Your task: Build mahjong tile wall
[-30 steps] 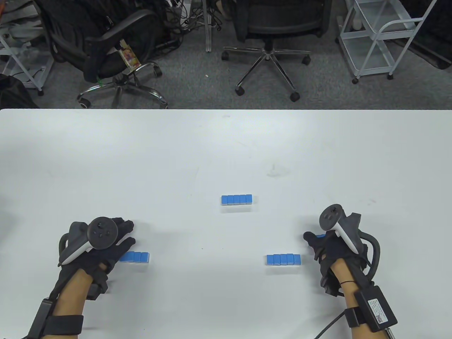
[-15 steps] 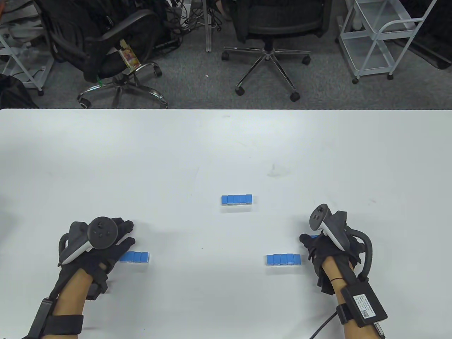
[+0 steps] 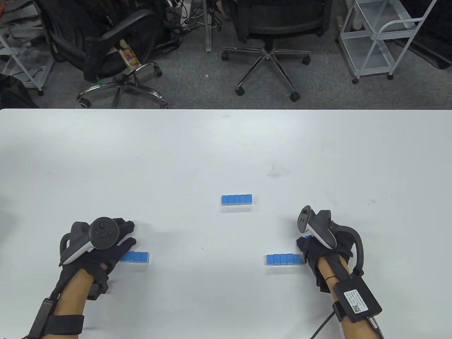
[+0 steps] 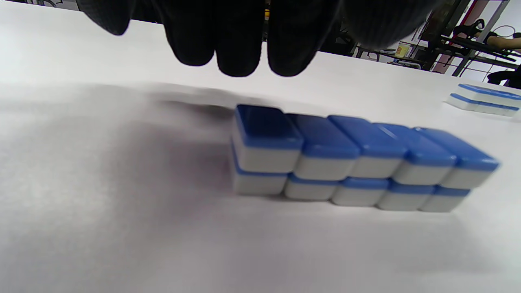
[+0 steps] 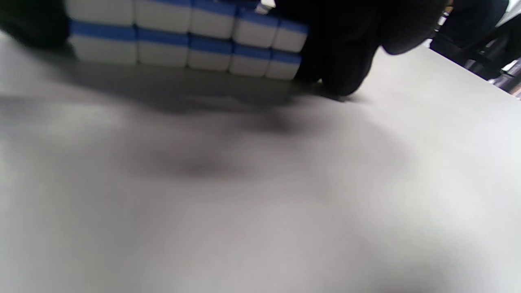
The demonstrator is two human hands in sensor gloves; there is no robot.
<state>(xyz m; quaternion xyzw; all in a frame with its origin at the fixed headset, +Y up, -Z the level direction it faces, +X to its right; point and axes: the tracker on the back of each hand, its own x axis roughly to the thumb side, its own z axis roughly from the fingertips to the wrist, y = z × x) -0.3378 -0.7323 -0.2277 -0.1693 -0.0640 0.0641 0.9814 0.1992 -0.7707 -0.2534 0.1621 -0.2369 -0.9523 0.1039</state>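
Room: from the table view I see an office floor with swivel chairs (image 3: 272,42) and a white trolley (image 3: 378,39) beyond the white bench (image 3: 226,148).
Table view, tiles: three short blue-backed tile blocks lie on the bench, each with its long axis running left to right: the far block (image 3: 237,199) mid-bench, the left block (image 3: 136,257) and the right block (image 3: 283,259) nearer me.
Table view, left hand: my left hand (image 3: 100,247) lies over the left block's left end, fingers stretched out flat.
Table view, right hand: my right hand (image 3: 319,249) meets the right block's right end, so the block lies straight leftward from it.
Left wrist view: the left block (image 4: 358,158) shows as two layers, five tiles long; my fingertips (image 4: 240,53) hang straight above its near end, not touching it, holding nothing.
Right wrist view: the right block (image 5: 187,38) is also two layers; dark gloved fingers (image 5: 338,61) sit against one end, and a dark shape edges the other. I cannot tell whether that is a pinch or a push.
Judgement: the right hand is the nearer to its block, and a push should travel along the long axis.
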